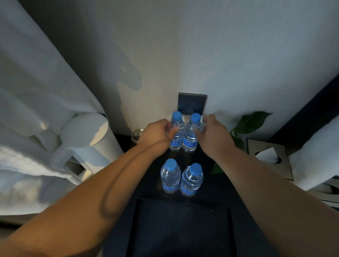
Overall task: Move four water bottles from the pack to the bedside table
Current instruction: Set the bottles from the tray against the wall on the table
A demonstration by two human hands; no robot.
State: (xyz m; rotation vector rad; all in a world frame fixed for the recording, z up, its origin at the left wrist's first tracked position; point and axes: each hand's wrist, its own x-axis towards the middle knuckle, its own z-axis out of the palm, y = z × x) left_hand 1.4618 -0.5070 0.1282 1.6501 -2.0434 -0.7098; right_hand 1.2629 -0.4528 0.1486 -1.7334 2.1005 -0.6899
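Four clear plastic water bottles with blue caps stand upright mid-frame on the dark bedside table: the left hand grasps the rear-left bottle, the right hand grasps the rear-right bottle, and the front pair stands free below them.

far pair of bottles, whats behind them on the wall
A dark wall socket plate sits on the wall right behind the far bottles. Their blue caps cover its lower edge, so that part cannot be seen.
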